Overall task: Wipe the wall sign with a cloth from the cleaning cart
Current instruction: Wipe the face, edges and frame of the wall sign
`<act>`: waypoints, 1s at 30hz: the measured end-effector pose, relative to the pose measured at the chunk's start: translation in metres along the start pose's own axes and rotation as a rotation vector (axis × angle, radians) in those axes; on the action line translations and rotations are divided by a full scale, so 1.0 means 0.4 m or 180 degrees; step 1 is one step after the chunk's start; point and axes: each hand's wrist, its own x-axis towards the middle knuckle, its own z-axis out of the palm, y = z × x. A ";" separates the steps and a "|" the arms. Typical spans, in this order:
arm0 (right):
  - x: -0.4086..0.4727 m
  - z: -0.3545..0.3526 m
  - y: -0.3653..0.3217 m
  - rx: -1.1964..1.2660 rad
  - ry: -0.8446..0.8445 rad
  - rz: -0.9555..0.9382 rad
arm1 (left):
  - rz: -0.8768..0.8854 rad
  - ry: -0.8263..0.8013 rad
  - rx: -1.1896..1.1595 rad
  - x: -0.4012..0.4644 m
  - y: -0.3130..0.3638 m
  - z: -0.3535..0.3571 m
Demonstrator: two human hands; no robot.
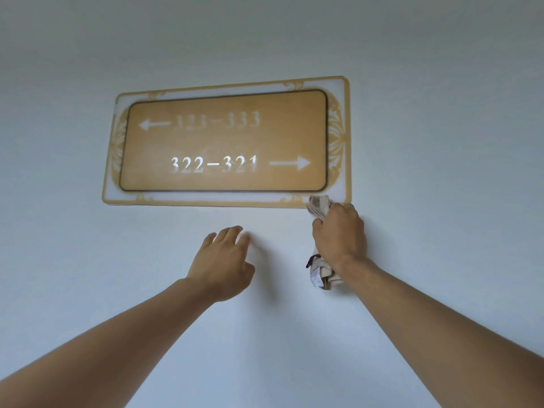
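Left hand [222,265] splayed near wall [88,260]; right hand [338,234] grips bunched cloth [319,206] at room-number sign [226,142] lower-right corner. Wiping under way; next stroke probably sweeps leftward across.

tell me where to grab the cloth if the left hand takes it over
Grip the loose bunch of the cloth hanging below the right hand, coming from the left. That tail is free, while the upper end is pressed at the sign's lower right corner. The left hand is open nearby.

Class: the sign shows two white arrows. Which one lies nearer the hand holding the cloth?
The right-pointing arrow beside 322-321, lower row; the left-pointing arrow sits upper left, far away.
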 end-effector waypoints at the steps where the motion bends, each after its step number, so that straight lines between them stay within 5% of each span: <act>1: -0.005 0.008 -0.022 -0.0038 -0.0076 -0.0049 | -0.0086 -0.0010 -0.0060 -0.007 -0.017 -0.001; 23: -0.014 0.239 -0.416 -0.0146 -0.0238 -0.0454 | 0.0178 0.0335 -0.0466 -0.027 -0.433 -0.013; 30: -0.029 0.320 -0.458 -0.0076 0.0086 -0.0850 | 0.0116 0.0752 -0.0512 0.018 -0.540 0.045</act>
